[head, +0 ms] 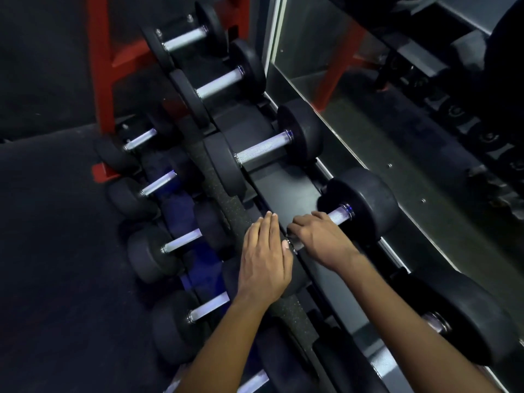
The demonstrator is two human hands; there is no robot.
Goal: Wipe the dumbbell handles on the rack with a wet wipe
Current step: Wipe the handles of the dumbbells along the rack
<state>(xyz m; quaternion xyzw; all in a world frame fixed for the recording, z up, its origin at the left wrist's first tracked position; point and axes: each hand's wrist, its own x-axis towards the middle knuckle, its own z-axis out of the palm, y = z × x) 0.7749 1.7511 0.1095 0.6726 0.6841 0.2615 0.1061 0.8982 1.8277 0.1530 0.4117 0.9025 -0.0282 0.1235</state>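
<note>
Black dumbbells with silver knurled handles lie in two tiers on a dark rack (286, 188). My right hand (319, 236) curls round the handle (338, 215) of one upper-tier dumbbell, whose far head (365, 204) shows behind it. No wet wipe shows; whatever is under the fingers is hidden. My left hand (265, 258) rests flat, fingers straight, on the near head of that same dumbbell. Another upper-tier dumbbell (263, 150) lies just beyond, untouched.
A wall mirror (397, 123) runs along the right behind the rack. Several smaller dumbbells (181, 241) sit on the lower tier at the left. A red steel frame (102, 66) stands at the far left. Dark rubber floor (51, 251) lies to the left.
</note>
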